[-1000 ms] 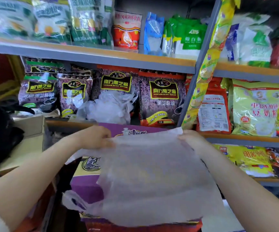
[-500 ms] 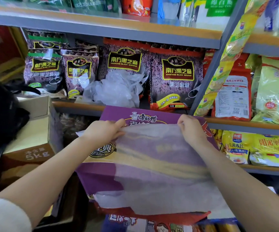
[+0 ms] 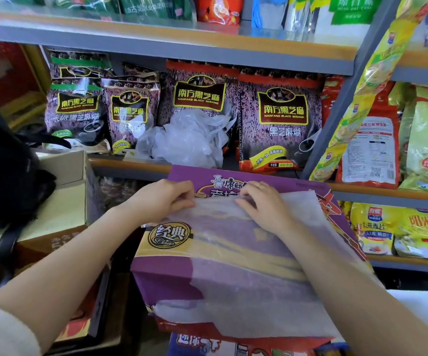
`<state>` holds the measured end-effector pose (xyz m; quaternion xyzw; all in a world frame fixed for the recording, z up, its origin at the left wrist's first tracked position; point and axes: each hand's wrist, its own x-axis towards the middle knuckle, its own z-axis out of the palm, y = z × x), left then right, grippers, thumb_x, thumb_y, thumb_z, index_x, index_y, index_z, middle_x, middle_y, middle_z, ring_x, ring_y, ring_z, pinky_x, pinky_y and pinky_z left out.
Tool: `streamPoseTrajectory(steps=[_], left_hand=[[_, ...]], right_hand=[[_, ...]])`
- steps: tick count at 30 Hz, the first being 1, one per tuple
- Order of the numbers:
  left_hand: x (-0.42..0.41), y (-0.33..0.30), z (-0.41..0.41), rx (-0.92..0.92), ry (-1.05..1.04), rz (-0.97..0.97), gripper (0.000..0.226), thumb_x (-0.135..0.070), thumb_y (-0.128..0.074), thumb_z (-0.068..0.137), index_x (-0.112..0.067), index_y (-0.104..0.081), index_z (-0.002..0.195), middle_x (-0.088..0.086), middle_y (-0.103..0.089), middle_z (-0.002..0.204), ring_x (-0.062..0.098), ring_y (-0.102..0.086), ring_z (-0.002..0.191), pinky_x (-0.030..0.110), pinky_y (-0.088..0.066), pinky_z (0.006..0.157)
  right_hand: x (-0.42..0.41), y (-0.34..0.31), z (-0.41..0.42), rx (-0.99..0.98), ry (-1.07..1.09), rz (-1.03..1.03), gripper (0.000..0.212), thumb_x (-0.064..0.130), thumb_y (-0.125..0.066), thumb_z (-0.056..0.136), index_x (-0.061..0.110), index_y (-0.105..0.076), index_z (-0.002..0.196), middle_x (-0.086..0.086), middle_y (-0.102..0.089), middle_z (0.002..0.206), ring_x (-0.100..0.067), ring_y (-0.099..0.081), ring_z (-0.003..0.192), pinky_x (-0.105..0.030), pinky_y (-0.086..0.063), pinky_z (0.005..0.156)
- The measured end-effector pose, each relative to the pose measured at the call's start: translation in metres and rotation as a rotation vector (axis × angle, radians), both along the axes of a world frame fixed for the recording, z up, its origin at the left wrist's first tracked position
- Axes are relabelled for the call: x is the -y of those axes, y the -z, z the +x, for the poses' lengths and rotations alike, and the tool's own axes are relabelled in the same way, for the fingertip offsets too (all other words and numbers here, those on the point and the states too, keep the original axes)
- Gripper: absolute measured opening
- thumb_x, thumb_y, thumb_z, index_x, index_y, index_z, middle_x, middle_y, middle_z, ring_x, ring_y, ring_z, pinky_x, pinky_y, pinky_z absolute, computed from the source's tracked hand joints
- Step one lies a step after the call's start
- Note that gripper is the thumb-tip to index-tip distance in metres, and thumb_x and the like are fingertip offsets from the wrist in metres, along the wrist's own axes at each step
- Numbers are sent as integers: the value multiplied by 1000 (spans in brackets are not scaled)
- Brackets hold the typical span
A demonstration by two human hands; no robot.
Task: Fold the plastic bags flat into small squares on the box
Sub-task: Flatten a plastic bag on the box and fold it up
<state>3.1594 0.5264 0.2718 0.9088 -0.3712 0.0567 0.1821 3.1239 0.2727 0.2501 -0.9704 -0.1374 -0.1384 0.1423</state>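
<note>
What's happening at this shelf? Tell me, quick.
A person is flattening a thin translucent plastic bag on top of a purple box. The left hand and right hand both grip the bag's far edge. The bag lies spread out, not yet folded. A crumpled heap of more bags waits on the shelf behind.

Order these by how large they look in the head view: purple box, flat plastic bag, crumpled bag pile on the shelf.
1. purple box
2. flat plastic bag, nearly as large
3. crumpled bag pile, though it lies farther away
</note>
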Motion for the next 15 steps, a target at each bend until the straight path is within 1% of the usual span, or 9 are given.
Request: streamPoseTrajectory(steps=[1, 4, 6, 8, 10, 12, 13, 14, 15], left_hand=[[-2, -1, 1, -52, 6, -14, 20, -28, -61, 87, -22, -45, 76, -10, -42, 54, 6, -42, 48, 20, -29, 49], [-7, -5, 6, -168, 19, -11, 19, -27, -63, 86, -19, -54, 71, -11, -46, 55, 0, -45, 55, 16, -31, 54], [-11, -7, 8, -206, 6, -10, 22, -28, -64, 84, -21, -54, 67, -12, -47, 55, 0, -45, 56, 15, -31, 55], [-15, -7, 9, -242, 5, -14, 25, -29, -66, 83, -25, -52, 63, -12, -47, 52, 0, -45, 55, 14, -31, 54], [-18, -4, 7, -282, -3, -17, 31, -30, -67, 82, -24, -48, 58, -11, -44, 48, 3, -40, 52, 16, -29, 51], [-22, -1, 3, -313, -19, -37, 40, -32, -68, 81, -18, -41, 55, -10, -38, 48, 7, -33, 51, 19, -26, 50], [-24, 0, 1, -322, -24, -44, 43, -32, -68, 81, -15, -38, 55, -9, -35, 48, 8, -31, 51, 19, -25, 49], [-27, 0, 1, -326, -28, -44, 44, -31, -67, 81, -12, -38, 55, -8, -32, 48, 8, -30, 51, 19, -24, 49], [-30, -1, 1, -326, -35, -43, 44, -31, -66, 82, -10, -38, 55, -7, -29, 48, 8, -30, 51, 19, -24, 48]], right_hand=[[1, 1, -1, 26, -3, 3, 20, 33, -55, 91, 13, -57, 88, -2, -61, 92, -22, -52, 90, -36, -38, 76], [2, 0, -6, 67, -31, 70, 20, 35, -55, 86, 15, -57, 84, 1, -62, 86, -23, -53, 85, -37, -37, 76], [3, 1, -7, 42, -46, 136, 16, 32, -58, 84, 16, -58, 81, 4, -63, 85, -24, -55, 86, -41, -39, 83], [7, 2, -6, -11, -52, 225, 8, 23, -63, 84, 20, -57, 79, 14, -60, 80, -20, -53, 84, -41, -37, 87], [10, 0, -5, -57, -64, 391, 14, 14, -64, 84, 21, -55, 77, 18, -57, 76, -13, -54, 81, -36, -38, 87], [11, -2, -6, -109, -95, 556, 12, 8, -62, 86, 14, -56, 78, 14, -57, 74, 1, -54, 74, -22, -40, 79], [11, -2, -7, -138, -99, 585, 11, 7, -61, 87, 11, -57, 78, 13, -58, 71, 5, -53, 69, -17, -40, 73], [11, -2, -7, -165, -92, 579, 11, 7, -59, 88, 11, -58, 77, 14, -58, 67, 7, -52, 64, -16, -39, 68], [12, -2, -7, -184, -77, 542, 14, 7, -59, 88, 14, -58, 76, 17, -59, 63, 7, -51, 59, -18, -37, 67]])
